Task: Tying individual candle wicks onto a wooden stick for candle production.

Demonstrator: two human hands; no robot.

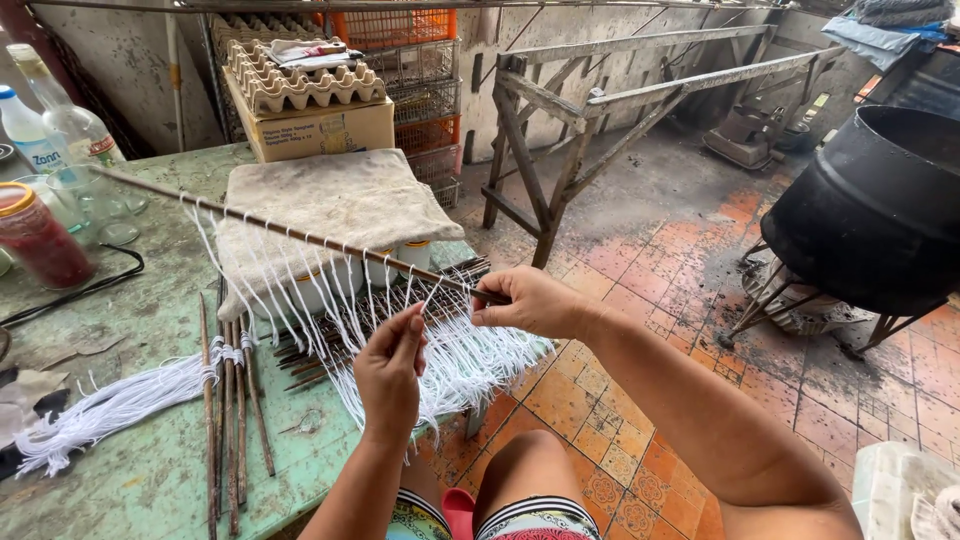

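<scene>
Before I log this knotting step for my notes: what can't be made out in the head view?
- Right hand: its palm hides the end of the long stick.
- Left hand: fingertips pinch a white string, but any knot is too small to tell.
- Jars under the grey cloth: mostly covered.
- Black pot: cut by the right edge.

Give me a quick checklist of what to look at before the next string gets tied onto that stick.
1. Right hand grips the long stick at its near end: ok.
2. Left hand pinches a white string: ok.
3. Strings already hung along the stick sit apart, not bunched: ok.
4. Spare string bundle lies on the green table: ok.
5. Spare sticks lie beside it: ok.
6. Knot tightness on the stick: cannot tell.
</scene>
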